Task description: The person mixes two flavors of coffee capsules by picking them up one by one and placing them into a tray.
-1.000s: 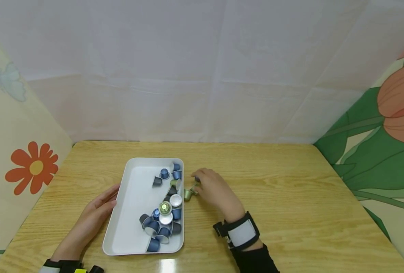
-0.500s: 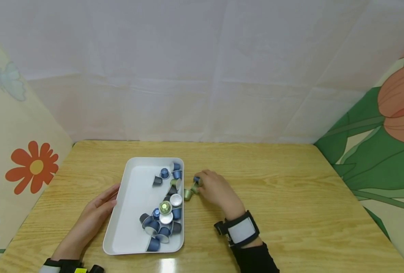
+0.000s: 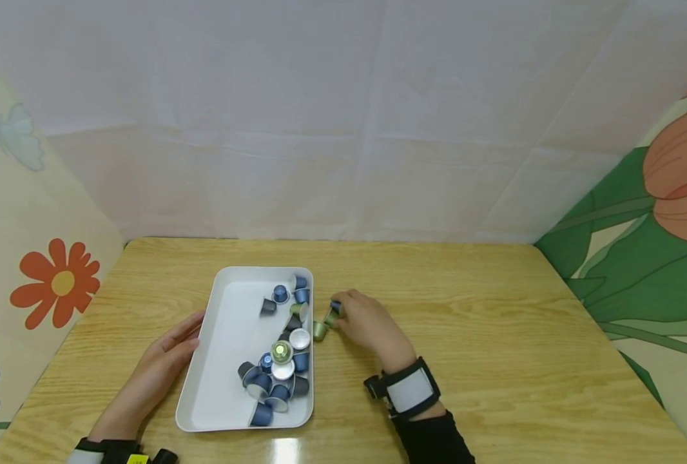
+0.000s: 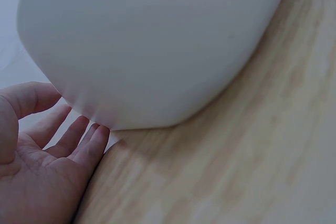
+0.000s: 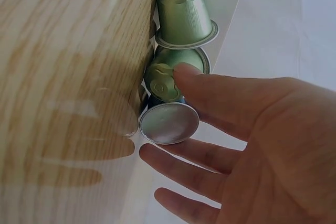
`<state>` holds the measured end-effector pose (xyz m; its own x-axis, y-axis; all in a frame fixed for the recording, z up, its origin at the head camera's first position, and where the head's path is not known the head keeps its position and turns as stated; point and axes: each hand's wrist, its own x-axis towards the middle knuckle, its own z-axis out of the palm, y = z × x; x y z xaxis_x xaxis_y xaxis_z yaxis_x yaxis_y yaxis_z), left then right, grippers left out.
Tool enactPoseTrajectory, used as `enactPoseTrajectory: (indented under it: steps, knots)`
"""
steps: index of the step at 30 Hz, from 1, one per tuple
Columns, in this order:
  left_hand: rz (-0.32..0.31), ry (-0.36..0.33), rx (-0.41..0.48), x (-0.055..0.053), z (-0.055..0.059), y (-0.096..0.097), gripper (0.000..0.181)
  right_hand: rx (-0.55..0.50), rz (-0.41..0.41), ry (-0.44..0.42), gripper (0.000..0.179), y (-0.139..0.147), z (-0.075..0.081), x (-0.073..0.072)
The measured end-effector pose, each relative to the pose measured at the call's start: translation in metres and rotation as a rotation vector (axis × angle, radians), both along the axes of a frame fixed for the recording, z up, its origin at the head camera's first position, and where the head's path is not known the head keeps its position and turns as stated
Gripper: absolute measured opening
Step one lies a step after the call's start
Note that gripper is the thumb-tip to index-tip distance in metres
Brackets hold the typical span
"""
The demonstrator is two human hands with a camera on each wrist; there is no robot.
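Observation:
Outside the white tray (image 3: 216, 386) on the table, my left hand (image 3: 160, 361) touches the left wall with thumb and fingertips. In the left wrist view those fingers (image 4: 97, 137) lie against the tray's smooth outer side. To the right of the tray, a green coffee capsule (image 5: 185, 17) sits in line with a second green capsule (image 5: 164, 82) and a blue coffee capsule (image 3: 335, 305), whose silver lid (image 5: 169, 123) shows in the right wrist view. My right hand (image 3: 369, 325) has its thumb on the second green capsule and its index finger by the blue one, pinching the pair.
Several blue, dark grey and green capsules (image 3: 278, 398) lie mostly along the tray's right side, some tipped over with silver lids showing. Wooden table (image 3: 512, 361) extends to the right. A white cloth (image 3: 343, 161) hangs behind, with painted panels (image 3: 668, 193) at both sides.
My right hand has shifted slightly, with the blue and second green capsules now showing more at its fingertips. My left hand and the tray hold almost the same place.

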<state>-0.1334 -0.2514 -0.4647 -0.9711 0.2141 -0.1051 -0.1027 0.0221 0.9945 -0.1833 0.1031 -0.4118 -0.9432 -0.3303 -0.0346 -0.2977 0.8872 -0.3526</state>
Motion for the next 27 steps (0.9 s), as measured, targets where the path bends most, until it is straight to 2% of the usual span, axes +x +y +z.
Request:
enactPoseTrajectory:
  steps: [14, 27]
  knots:
    - [-0.007, 0.0, 0.011, 0.0001, 0.0005, -0.0004, 0.065, 0.011, -0.024, -0.041, 0.04, 0.002, 0.001, 0.0012]
    - [-0.009, 0.015, 0.023, -0.0006, -0.001, -0.0012, 0.064, 0.027, -0.036, -0.02, 0.031, 0.0023, 0.0023, 0.0004]
